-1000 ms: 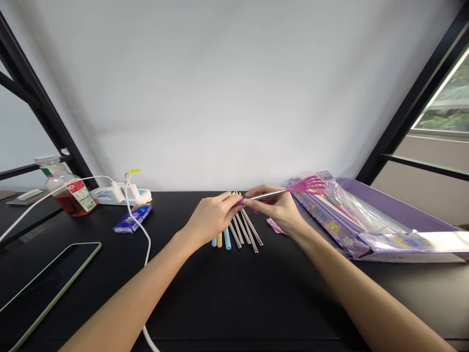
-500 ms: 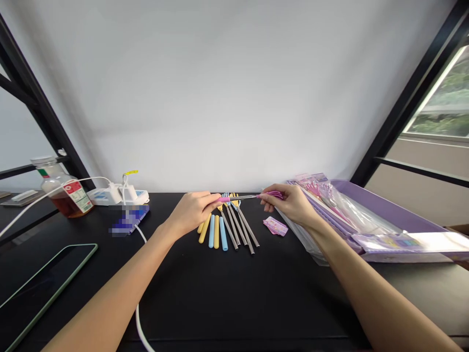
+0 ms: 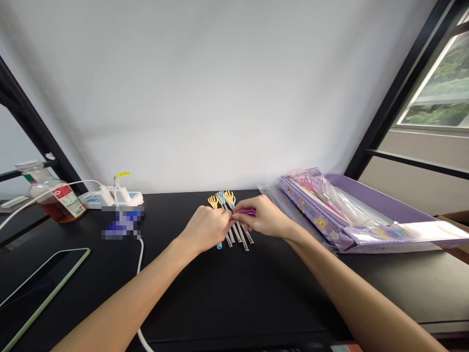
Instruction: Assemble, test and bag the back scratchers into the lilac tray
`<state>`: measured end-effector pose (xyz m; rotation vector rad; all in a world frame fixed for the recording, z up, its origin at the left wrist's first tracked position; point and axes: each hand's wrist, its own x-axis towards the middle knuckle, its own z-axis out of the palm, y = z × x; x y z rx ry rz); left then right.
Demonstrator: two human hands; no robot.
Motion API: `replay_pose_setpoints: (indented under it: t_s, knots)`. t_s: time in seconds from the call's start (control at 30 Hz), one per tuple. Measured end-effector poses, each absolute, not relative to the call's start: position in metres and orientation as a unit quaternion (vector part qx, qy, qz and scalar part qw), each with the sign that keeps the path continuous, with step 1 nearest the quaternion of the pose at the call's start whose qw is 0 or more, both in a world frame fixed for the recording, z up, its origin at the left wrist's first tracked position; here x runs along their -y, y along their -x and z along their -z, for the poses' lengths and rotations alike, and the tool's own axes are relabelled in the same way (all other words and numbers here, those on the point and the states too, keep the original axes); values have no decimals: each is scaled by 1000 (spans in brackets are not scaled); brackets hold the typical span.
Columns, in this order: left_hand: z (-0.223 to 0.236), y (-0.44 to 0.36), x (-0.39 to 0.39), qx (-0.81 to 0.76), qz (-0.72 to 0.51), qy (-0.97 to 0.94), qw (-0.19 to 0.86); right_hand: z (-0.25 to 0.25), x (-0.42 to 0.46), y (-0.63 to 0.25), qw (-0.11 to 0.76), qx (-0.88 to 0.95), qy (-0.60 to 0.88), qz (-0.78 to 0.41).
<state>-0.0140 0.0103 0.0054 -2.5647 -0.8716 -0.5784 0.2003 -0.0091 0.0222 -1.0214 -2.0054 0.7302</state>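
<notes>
My left hand (image 3: 207, 226) and my right hand (image 3: 264, 215) meet over the middle of the black desk, fingers closed and nearly touching. Between my right fingers shows the purple claw head of a back scratcher (image 3: 247, 211). The handle end lies inside my left fist, hidden now, and no rod shows between the hands. Beneath them lie several back scratchers with yellow and blue claw heads (image 3: 229, 197) and silver metal rods (image 3: 246, 244). One blue tube (image 3: 219, 246) pokes out below my left hand, which covers the others.
To the right stands an open purple box (image 3: 381, 200) holding plastic-wrapped pink items. A phone (image 3: 44, 288) lies at the left, with a white cable (image 3: 140, 259) beside it. Behind are a power strip (image 3: 135, 198) and a glass bottle (image 3: 54, 195) of brown liquid.
My hands have come together, the right moving left, and the rod stretched between them no longer shows. The pink cards have gone from sight near my right hand. The view has shifted slightly.
</notes>
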Motion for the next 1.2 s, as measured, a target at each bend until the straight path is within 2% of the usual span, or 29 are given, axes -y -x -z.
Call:
replay_pose_setpoints:
  t_s: [0.13, 0.33, 0.5, 0.77, 0.9, 1.1, 1.2]
  knots:
    - [-11, 14, -14, 358, 192, 899, 162, -28, 8, -203, 368, 784, 421, -272]
    - [-25, 20, -14, 344, 199, 909, 126, -37, 7, -223, 390, 754, 429, -308]
    - [-20, 20, -12, 345, 200, 910, 115, -39, 9, -227, 381, 746, 441, -323]
    - [-15, 19, -6, 334, 284, 890, 123, -24, 9, -196, 442, 705, 364, -418]
    - [-19, 29, -12, 363, 281, 881, 114, -17, 2, -197, 523, 627, 377, -438]
    - [-19, 24, -10, 343, 273, 890, 125, -17, 3, -193, 523, 632, 367, -438]
    - [-23, 25, -10, 352, 261, 894, 96, -17, -1, -193, 543, 603, 367, -454]
